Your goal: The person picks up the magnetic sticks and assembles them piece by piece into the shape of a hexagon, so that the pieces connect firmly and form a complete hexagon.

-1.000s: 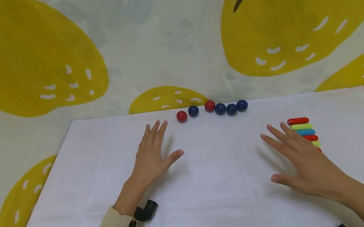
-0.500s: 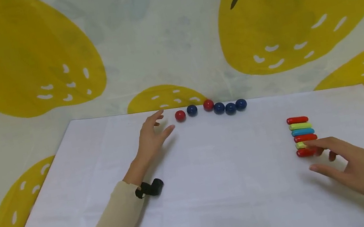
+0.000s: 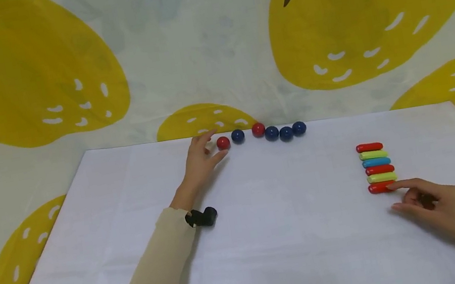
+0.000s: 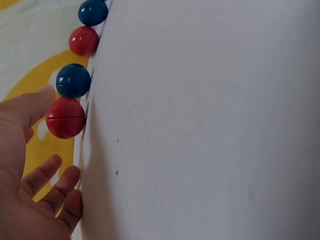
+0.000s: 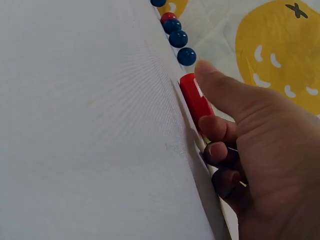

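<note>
My left hand is at the far edge of the table, fingers and thumb spread around the leftmost red ball. In the left wrist view a gap shows between the fingertips and that red ball; the thumb lies close beside it. A blue ball sits just to its right. My right hand is at the near end of a column of short coloured sticks. Its index fingertip reaches the right end of the nearest red stick, with the thumb apart from it and the other fingers curled.
Further right along the far edge are another red ball and several blue balls. Beyond the nearest stick lie yellow, red and blue sticks, among others. A lemon-patterned cloth hangs behind the white table.
My left hand has moved forward and right to the leftmost red ball. The right hand has drawn back right, uncovering the sticks, and its fingers have curled in. Balls and sticks stay in place.
</note>
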Demonstrator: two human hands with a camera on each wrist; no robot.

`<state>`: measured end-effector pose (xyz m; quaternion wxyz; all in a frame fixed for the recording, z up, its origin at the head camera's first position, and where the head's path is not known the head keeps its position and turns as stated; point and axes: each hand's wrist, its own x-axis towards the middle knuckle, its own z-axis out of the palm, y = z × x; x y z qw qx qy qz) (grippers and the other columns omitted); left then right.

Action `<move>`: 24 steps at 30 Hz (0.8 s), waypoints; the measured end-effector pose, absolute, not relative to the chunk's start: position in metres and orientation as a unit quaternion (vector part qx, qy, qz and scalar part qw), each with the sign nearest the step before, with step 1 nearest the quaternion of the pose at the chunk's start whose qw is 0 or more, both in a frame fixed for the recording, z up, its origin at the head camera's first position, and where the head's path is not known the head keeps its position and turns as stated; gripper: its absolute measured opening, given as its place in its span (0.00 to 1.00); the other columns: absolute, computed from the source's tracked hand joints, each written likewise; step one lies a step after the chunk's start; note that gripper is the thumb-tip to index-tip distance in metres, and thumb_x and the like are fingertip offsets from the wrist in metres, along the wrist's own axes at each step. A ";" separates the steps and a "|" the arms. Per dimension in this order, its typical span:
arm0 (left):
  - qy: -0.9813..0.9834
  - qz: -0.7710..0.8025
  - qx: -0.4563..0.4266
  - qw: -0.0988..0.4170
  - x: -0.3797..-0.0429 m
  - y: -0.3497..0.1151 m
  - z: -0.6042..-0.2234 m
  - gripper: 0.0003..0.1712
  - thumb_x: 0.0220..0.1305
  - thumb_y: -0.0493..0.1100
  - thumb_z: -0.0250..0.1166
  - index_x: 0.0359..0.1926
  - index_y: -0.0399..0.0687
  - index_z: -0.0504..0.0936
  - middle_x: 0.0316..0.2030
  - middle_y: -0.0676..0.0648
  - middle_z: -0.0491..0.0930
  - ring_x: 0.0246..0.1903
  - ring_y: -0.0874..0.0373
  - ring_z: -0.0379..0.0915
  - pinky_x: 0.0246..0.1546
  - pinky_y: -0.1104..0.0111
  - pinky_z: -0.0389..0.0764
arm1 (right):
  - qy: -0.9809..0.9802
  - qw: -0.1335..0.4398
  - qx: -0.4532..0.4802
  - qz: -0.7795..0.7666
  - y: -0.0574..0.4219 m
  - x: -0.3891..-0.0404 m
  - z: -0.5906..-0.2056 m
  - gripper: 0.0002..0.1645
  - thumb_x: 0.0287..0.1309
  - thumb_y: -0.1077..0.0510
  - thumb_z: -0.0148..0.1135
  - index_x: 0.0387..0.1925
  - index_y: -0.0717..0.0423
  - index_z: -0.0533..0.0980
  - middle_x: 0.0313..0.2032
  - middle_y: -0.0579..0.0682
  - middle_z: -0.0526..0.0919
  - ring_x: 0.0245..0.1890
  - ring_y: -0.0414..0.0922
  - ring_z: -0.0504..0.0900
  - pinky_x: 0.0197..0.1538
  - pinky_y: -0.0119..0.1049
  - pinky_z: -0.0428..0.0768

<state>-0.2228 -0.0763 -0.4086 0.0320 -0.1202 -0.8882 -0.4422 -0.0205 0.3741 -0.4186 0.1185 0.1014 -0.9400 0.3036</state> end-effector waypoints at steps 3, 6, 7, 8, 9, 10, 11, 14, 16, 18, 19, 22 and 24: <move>-0.889 -0.442 -0.117 0.037 -0.227 -0.073 -0.409 0.35 0.58 0.47 0.70 0.65 0.52 0.70 0.54 0.40 0.68 0.42 0.48 0.67 0.44 0.61 0.73 | -0.940 0.106 0.080 0.314 0.374 -0.020 -0.423 0.23 0.45 0.61 0.76 0.45 0.47 0.78 0.23 0.38 0.71 0.24 0.33 0.67 0.24 0.26 0.64; -0.894 -0.431 -0.112 0.042 -0.231 -0.070 -0.411 0.32 0.57 0.48 0.71 0.62 0.50 0.73 0.52 0.40 0.70 0.40 0.49 0.68 0.44 0.60 0.72 | -0.941 0.107 0.079 0.312 0.372 -0.020 -0.426 0.21 0.47 0.60 0.75 0.45 0.47 0.78 0.23 0.38 0.71 0.23 0.34 0.67 0.23 0.26 0.64; -0.897 -0.425 -0.110 0.043 -0.232 -0.069 -0.412 0.31 0.57 0.48 0.71 0.61 0.49 0.74 0.52 0.40 0.70 0.40 0.49 0.68 0.44 0.60 0.71 | -0.941 0.108 0.081 0.311 0.372 -0.020 -0.428 0.21 0.47 0.60 0.75 0.45 0.46 0.78 0.22 0.38 0.70 0.23 0.33 0.67 0.23 0.26 0.63; -0.900 -0.420 -0.108 0.043 -0.233 -0.068 -0.412 0.29 0.57 0.48 0.71 0.60 0.49 0.75 0.51 0.41 0.71 0.40 0.49 0.69 0.45 0.59 0.71 | -0.941 0.110 0.085 0.308 0.371 -0.021 -0.429 0.21 0.47 0.60 0.75 0.45 0.46 0.78 0.22 0.38 0.70 0.23 0.33 0.67 0.23 0.26 0.63; -0.903 -0.414 -0.105 0.044 -0.233 -0.067 -0.413 0.28 0.57 0.48 0.71 0.59 0.49 0.76 0.50 0.41 0.72 0.40 0.49 0.69 0.45 0.58 0.70 | -0.942 0.113 0.089 0.303 0.371 -0.021 -0.429 0.22 0.46 0.60 0.75 0.45 0.47 0.78 0.22 0.37 0.69 0.22 0.33 0.66 0.23 0.26 0.63; -0.906 -0.407 -0.104 0.045 -0.233 -0.066 -0.413 0.27 0.57 0.48 0.71 0.58 0.50 0.77 0.50 0.42 0.73 0.41 0.49 0.69 0.46 0.57 0.69 | -0.943 0.118 0.091 0.297 0.370 -0.021 -0.430 0.23 0.46 0.60 0.75 0.45 0.46 0.78 0.22 0.37 0.69 0.22 0.33 0.66 0.22 0.26 0.62; -0.909 -0.401 -0.102 0.045 -0.233 -0.065 -0.413 0.26 0.57 0.48 0.71 0.57 0.50 0.77 0.49 0.43 0.74 0.41 0.50 0.69 0.48 0.56 0.68 | -0.944 0.121 0.091 0.291 0.370 -0.022 -0.431 0.23 0.46 0.60 0.76 0.46 0.46 0.78 0.22 0.37 0.69 0.22 0.32 0.66 0.22 0.26 0.62; -0.916 -0.387 -0.099 0.044 -0.233 -0.061 -0.413 0.26 0.58 0.49 0.70 0.57 0.51 0.77 0.48 0.45 0.75 0.44 0.50 0.68 0.52 0.52 0.65 | -0.950 0.129 0.087 0.272 0.369 -0.022 -0.431 0.25 0.46 0.59 0.76 0.47 0.47 0.76 0.22 0.37 0.68 0.21 0.32 0.65 0.22 0.26 0.62; -0.919 -0.379 -0.097 0.043 -0.233 -0.059 -0.412 0.27 0.58 0.50 0.70 0.58 0.52 0.76 0.47 0.46 0.76 0.46 0.50 0.67 0.54 0.49 0.62 | -0.952 0.131 0.082 0.263 0.369 -0.022 -0.431 0.26 0.46 0.58 0.76 0.48 0.48 0.76 0.22 0.37 0.68 0.21 0.32 0.65 0.22 0.26 0.62; -0.920 -0.378 -0.092 0.045 -0.233 -0.058 -0.412 0.26 0.59 0.49 0.69 0.58 0.52 0.76 0.45 0.46 0.76 0.45 0.50 0.67 0.55 0.48 0.61 | -0.954 0.131 0.079 0.259 0.368 -0.023 -0.430 0.25 0.46 0.58 0.75 0.48 0.49 0.76 0.22 0.38 0.68 0.22 0.33 0.65 0.22 0.26 0.62; -0.920 -0.378 -0.090 0.047 -0.233 -0.057 -0.412 0.25 0.59 0.49 0.69 0.57 0.51 0.77 0.44 0.46 0.76 0.44 0.50 0.67 0.54 0.48 0.61 | -0.954 0.131 0.077 0.258 0.368 -0.023 -0.429 0.25 0.46 0.58 0.75 0.48 0.49 0.76 0.22 0.38 0.68 0.22 0.33 0.65 0.22 0.26 0.62; -0.917 -0.386 -0.088 0.058 -0.233 -0.058 -0.413 0.23 0.58 0.47 0.70 0.55 0.51 0.78 0.41 0.47 0.77 0.41 0.51 0.68 0.52 0.50 0.62 | -0.956 0.125 0.068 0.256 0.367 -0.024 -0.427 0.24 0.47 0.58 0.75 0.48 0.49 0.76 0.22 0.39 0.68 0.22 0.34 0.65 0.21 0.26 0.61; -0.912 -0.395 -0.090 0.063 -0.234 -0.059 -0.415 0.23 0.58 0.46 0.70 0.54 0.50 0.79 0.40 0.47 0.78 0.39 0.52 0.68 0.50 0.53 0.63 | -0.957 0.125 0.066 0.254 0.366 -0.025 -0.426 0.24 0.48 0.58 0.75 0.48 0.48 0.76 0.22 0.39 0.68 0.22 0.34 0.65 0.21 0.26 0.61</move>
